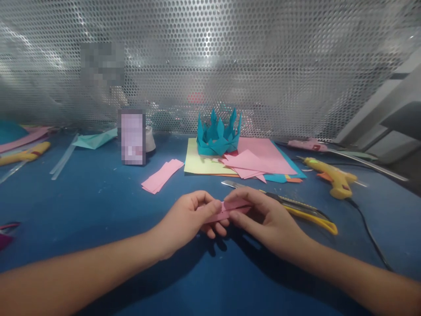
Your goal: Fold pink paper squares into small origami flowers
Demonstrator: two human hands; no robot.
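Observation:
Between both hands, just above the blue table, is a folded strip of pink paper (224,214). My left hand (194,213) pinches its left end, thumb on top and fingers curled underneath. The right end is gripped by my right hand (259,213), with the thumb below and the fingers over the upper edge. A dark gap shows between the paper's layers near the right fingers. Right behind my right hand lies a box cutter (296,210) with a yellow handle and its blade out. A small stack of pink paper strips (162,175) rests beyond my left hand.
A blue folded-paper crown (219,136) stands on coloured sheets (194,162), beside pink paper pieces (246,164). At right is a yellow glue gun (332,175) with its cord. A blurred phone (133,138) stands upright at back left. Clear glue sticks (64,158) lie left of it.

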